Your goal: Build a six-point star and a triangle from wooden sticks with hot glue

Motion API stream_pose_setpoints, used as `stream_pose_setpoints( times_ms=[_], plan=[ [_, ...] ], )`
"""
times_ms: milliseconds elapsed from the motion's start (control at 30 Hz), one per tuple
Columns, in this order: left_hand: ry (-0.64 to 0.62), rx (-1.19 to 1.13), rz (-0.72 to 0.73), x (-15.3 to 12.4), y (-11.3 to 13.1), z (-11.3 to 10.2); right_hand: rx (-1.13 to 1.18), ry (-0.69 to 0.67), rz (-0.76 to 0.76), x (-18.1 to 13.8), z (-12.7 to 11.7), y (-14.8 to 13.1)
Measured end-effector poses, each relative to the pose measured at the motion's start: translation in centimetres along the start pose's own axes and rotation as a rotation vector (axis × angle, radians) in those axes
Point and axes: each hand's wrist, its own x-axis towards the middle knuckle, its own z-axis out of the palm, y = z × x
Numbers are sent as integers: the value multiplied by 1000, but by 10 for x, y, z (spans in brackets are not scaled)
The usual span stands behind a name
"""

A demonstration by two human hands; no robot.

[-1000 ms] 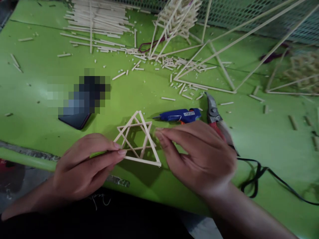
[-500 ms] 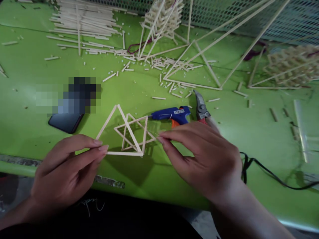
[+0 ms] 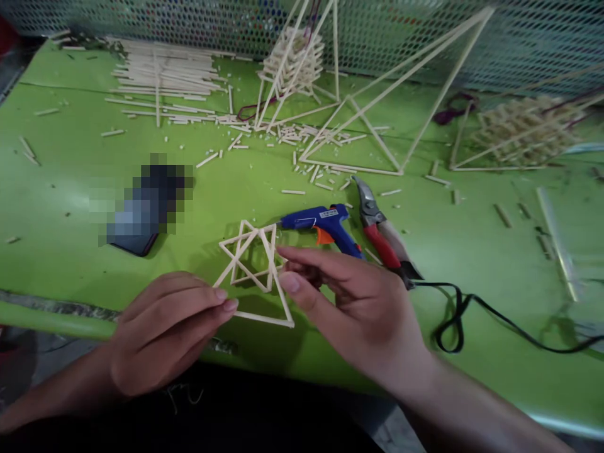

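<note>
A small frame of pale wooden sticks, glued into crossing triangles, hangs just above the front of the green table. My left hand pinches its lower left corner between thumb and fingers. My right hand touches the frame's right side, index finger stretched over it and thumb beneath. Just behind the right hand lie a blue glue gun with an orange trigger and red-handled cutters.
A phone lies at the left. A pile of long sticks and cut scraps cover the back. Tall stick pyramids and stick stacks stand before a mesh fence. A black cord runs right.
The stick frame has been turned in my hands and shows a different side. My right thumb and index finger have closed in on its right edge. The view has tilted up a little.
</note>
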Motion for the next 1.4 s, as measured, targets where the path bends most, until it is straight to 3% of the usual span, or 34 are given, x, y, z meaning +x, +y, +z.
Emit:
stream_pose_setpoints(
  times_ms=[200, 667, 867, 967, 1100, 1267, 1400],
  plan=[
    [19, -53, 15, 2, 3, 7, 115, 93, 32, -4, 13, 3],
    [-72, -93, -39, -9, 3, 7, 58, 70, -6, -5, 10, -1],
    [-123, -150, -90, 0, 3, 5, 12, 40, -59, -3, 10, 3],
    [-125, -111, -49, 4, 2, 4, -25, 19, -95, -1, 8, 4],
    [-112, -59, -24, 0, 0, 4, -153, 19, -160, 3, 1, 9],
    [-79, 18, -38, -10, -3, 5, -459, 188, -335, 10, -10, 25],
    [20, 165, -167, -9, -7, 12, -574, 124, -335, 12, -12, 34]
  ],
)
